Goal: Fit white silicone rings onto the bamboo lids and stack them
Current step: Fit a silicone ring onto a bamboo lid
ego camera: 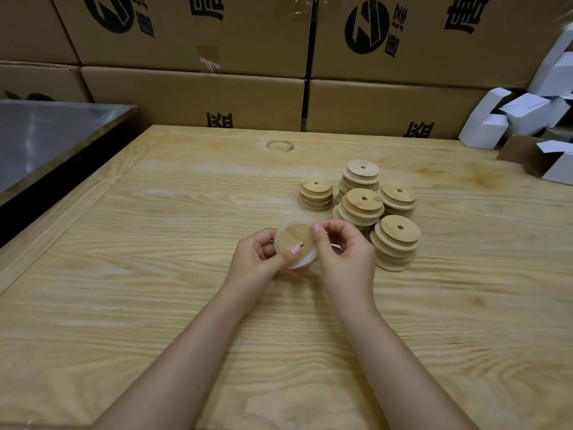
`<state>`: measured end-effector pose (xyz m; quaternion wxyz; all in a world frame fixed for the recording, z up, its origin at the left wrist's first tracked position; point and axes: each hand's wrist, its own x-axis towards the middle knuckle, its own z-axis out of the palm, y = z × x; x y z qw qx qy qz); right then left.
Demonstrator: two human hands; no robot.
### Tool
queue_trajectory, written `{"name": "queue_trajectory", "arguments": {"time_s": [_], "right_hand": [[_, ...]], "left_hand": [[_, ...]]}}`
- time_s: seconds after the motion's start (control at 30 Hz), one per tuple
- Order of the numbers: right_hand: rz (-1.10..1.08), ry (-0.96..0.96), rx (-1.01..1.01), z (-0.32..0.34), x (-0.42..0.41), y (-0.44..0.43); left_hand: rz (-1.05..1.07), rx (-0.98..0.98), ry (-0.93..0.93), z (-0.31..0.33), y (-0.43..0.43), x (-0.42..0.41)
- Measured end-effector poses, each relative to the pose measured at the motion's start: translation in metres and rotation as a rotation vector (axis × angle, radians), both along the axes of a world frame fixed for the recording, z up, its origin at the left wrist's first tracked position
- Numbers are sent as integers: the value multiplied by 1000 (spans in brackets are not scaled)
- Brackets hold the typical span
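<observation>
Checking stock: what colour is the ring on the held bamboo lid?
The silicone ring is white; head view.

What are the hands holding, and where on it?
A round bamboo lid with a white silicone ring: the left hand grips its left rim, thumb on the face; the right hand pinches the ring at the right rim.

I have a single view, from a wide-angle camera on the person's head. It faces forward and down across the wooden table (139,305), near enough that the left hand (257,259) and right hand (347,256) sit mid-frame; stacked cardboard boxes (192,94) close off the top.
</observation>
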<state>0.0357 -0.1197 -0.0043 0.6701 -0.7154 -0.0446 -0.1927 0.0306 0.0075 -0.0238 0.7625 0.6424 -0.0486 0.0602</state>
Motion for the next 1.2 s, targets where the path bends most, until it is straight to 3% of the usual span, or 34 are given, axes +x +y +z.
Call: {"name": "queue_trajectory", "arguments": {"time_s": [0.17, 0.5, 1.07, 1.2], "right_hand": [[-61, -57, -102, -5, -1, 2], [35, 95, 158, 2, 1, -1], [-43, -23, -187, -3, -4, 2], [-38, -10, -184, -3, -3, 2]], "left_hand": [[72, 3, -12, 0, 1, 2], [34, -127, 43, -3, 2, 5], [6, -171, 78, -2, 5, 5], [-14, -144, 63, -1, 4, 5]]}}
